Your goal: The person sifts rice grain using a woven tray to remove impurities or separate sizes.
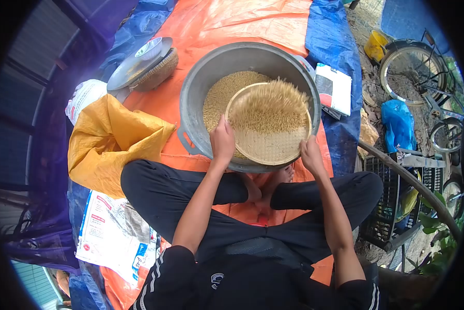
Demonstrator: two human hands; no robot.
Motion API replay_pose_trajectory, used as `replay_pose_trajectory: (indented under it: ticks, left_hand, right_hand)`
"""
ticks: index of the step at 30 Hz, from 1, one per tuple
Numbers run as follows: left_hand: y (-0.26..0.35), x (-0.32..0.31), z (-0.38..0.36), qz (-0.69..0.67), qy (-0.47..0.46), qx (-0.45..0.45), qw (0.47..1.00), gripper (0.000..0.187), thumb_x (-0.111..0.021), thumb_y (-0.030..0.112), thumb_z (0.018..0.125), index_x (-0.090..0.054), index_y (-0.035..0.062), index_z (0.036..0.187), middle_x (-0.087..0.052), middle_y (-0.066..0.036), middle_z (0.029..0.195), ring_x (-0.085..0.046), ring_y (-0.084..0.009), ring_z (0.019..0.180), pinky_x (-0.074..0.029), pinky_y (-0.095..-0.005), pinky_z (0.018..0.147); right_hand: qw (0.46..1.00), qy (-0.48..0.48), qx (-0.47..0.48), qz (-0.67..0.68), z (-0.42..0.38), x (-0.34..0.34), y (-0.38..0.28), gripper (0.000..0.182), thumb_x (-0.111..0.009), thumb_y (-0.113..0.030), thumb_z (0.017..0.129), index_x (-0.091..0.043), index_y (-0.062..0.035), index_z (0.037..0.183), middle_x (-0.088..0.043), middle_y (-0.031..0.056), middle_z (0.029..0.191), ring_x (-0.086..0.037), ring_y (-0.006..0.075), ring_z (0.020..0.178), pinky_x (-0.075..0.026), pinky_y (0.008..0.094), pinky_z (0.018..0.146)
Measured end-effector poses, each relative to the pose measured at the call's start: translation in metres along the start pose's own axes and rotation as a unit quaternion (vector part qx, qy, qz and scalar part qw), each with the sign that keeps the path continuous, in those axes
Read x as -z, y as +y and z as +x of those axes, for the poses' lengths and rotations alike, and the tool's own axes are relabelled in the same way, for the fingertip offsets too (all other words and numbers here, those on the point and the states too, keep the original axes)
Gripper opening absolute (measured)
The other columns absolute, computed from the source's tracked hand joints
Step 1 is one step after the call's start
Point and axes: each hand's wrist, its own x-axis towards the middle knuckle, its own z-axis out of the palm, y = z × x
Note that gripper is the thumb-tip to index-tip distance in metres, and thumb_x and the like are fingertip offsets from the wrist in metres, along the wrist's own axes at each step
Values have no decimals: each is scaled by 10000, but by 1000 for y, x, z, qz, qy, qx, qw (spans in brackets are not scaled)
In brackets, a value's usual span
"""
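Both hands grip the rim of a round woven winnowing basket (265, 147), held over a large grey metal pot (193, 93). My left hand (222, 140) is closed on the basket's left rim. On the lower right rim, my right hand (310, 153) is closed too. Golden grain (273, 111) lies across the far half of the basket, and its upper edge is blurred, as if in the air. More grain (227, 93) covers the bottom of the pot, partly hidden behind the basket. The pot stands on an orange tarp before my crossed legs.
A yellow-orange sack (113, 137) lies left of the pot. Behind it are a metal lid (134, 67) and a woven basket (159, 72). White printed sacks (108, 232) lie at lower left. To the right are a folded white bag (334, 88), black crate (382, 201) and bicycle (413, 72).
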Motion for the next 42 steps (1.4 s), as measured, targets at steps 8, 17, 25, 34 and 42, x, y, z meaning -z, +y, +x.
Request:
replay_pose_trajectory:
  ticks: [8,17,25,34,42]
  left_hand:
    - [12,-2,-6,-18,-70,79,994,273,-411,167,947,-594,-35,951,-623,-254,781,-620,-414,731,-443,-462,624]
    - [-3,-4,-4,34,-93,115,988,347,-420,237,946,-590,-31,806,-615,-262,781,-594,-452,799,-439,-510,715]
    - [7,13,-3,-13,-16,90,996,305,-412,187,954,-587,-44,860,-607,-275,792,-581,-472,774,-429,-519,673]
    - [-14,-2,-2,30,-33,65,997,294,-407,172,955,-557,-49,832,-583,-280,743,-576,-468,735,-402,-519,639]
    - [16,11,-3,-68,19,41,997,288,-400,172,970,-545,-50,857,-543,-273,702,-573,-451,717,-399,-480,603]
  right_hand:
    - [998,17,-38,46,14,2,15,340,-418,-210,938,-421,129,965,-556,389,835,-562,526,871,-424,545,753]
    - [996,25,-20,81,13,5,8,358,-409,-236,946,-445,120,933,-551,396,841,-565,519,874,-438,522,740]
    - [999,22,9,44,-5,-2,-15,314,-425,-207,956,-414,106,929,-564,371,798,-578,510,797,-441,525,678]
    - [1000,13,24,5,2,-7,1,296,-414,-195,961,-398,94,903,-557,347,749,-574,499,743,-436,519,647]
    - [996,19,-8,84,-10,18,-32,296,-416,-209,958,-357,81,939,-561,371,789,-574,513,799,-433,529,679]
